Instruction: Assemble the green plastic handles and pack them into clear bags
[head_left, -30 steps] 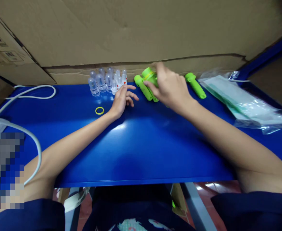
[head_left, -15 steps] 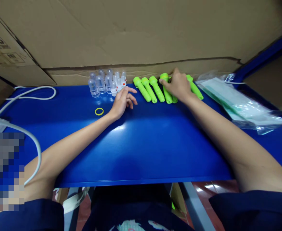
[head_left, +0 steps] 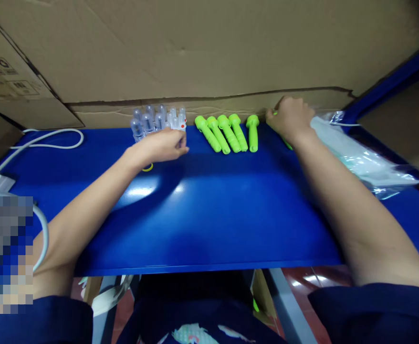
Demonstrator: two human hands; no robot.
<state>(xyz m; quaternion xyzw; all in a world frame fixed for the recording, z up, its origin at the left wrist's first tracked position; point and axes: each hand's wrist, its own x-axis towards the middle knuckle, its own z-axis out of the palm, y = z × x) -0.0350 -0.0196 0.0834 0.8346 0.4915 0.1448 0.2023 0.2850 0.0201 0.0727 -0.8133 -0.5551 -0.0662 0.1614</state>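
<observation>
My right hand [head_left: 291, 119] is closed around a bright green flashlight [head_left: 288, 144] at the back right of the table; only small bits of it show past the fingers. To its left lie several more green flashlights [head_left: 253, 134], heads toward the cardboard, one apart from a tight group. Over the table's left part, my left hand [head_left: 164, 145] has its fingers curled in, with nothing seen in them. Just behind it stand several clear plastic capsules [head_left: 148, 123] and smaller clear pieces with red dots [head_left: 183, 119]. A yellow ring [head_left: 147, 167] is half covered by my left wrist.
Brown cardboard [head_left: 195, 57] walls the back of the blue table [head_left: 213, 215]. Clear plastic bags with white and green contents [head_left: 367, 153] lie at the right. A white cable [head_left: 59, 138] loops at the left. The table's front edge runs close to my body.
My right hand has moved right, from the middle flashlights to the rightmost one; one flashlight now lies nearer the left group. My left hand has shifted left and its fingers have curled in.
</observation>
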